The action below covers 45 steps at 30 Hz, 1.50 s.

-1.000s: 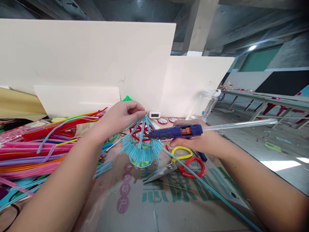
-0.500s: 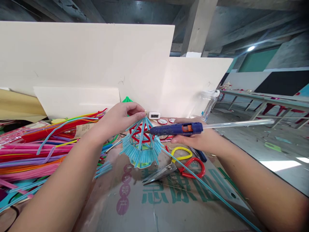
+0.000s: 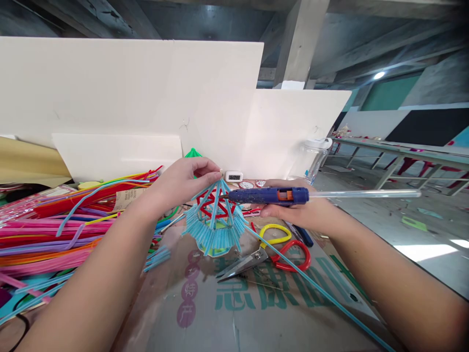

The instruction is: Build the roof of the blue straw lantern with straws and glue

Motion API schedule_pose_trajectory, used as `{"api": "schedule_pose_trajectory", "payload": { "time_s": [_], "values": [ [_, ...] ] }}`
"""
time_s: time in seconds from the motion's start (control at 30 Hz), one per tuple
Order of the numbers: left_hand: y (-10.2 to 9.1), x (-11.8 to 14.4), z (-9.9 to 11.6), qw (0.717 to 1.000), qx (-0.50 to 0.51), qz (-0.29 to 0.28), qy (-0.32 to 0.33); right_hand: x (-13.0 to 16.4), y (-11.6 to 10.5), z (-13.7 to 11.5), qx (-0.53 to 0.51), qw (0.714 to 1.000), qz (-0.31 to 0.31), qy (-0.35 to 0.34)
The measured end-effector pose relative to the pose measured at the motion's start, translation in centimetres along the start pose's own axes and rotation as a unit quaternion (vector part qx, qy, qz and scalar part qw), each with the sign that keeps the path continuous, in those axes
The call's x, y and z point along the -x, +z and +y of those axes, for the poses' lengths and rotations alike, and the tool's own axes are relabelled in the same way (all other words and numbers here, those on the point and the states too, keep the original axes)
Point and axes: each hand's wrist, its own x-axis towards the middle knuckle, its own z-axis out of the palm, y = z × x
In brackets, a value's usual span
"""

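Note:
A small tower of pipe cleaners (image 3: 214,237), with a blue skirt, red zigzag bracing and slanting blue struts, stands in front of me. My left hand (image 3: 186,182) pinches it at its peak, where a tiny pale tip shows between thumb and forefinger. On the right, my right hand (image 3: 298,210) is wrapped round a dark blue hot glue gun (image 3: 269,196), its fingers mostly hidden behind the gun. The nozzle points left and reaches the upper struts; I cannot tell whether it touches them. A clear glue stick (image 3: 366,194) sticks out of the gun's rear.
Scissors (image 3: 262,254) with yellow and red handles lie right of the tower, crossed by a long blue pipe cleaner (image 3: 322,292). Bundles of coloured pipe cleaners (image 3: 54,227) fill the left. Behind stand a small digital clock (image 3: 233,176), a clear jug (image 3: 311,159) and white boards (image 3: 128,88).
Both hands, the tower and the glue gun keep almost the same places. The glue gun has levelled very slightly, and the whole view has shifted a little.

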Motion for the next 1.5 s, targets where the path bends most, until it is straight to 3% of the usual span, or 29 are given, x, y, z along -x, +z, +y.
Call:
{"api": "schedule_pose_trajectory", "payload": {
  "time_s": [0.33,0.73,1.33,1.5],
  "values": [
    [0.01,-0.01,-0.07,1.0,0.003,0.001,-0.006,0.06,0.22,0.18,0.025,0.998,0.048,0.029],
    [0.04,0.05,-0.04,1.0,0.004,0.004,-0.013,-0.13,0.33,0.15,0.033,0.998,0.041,0.023],
    [0.02,0.1,0.15,1.0,0.009,0.007,-0.01,0.11,0.19,0.06,0.098,0.99,0.097,0.032],
    [-0.01,0.14,0.2,1.0,0.009,0.006,-0.011,0.11,-0.07,-0.19,0.075,0.994,0.079,0.026]
  ]
}}
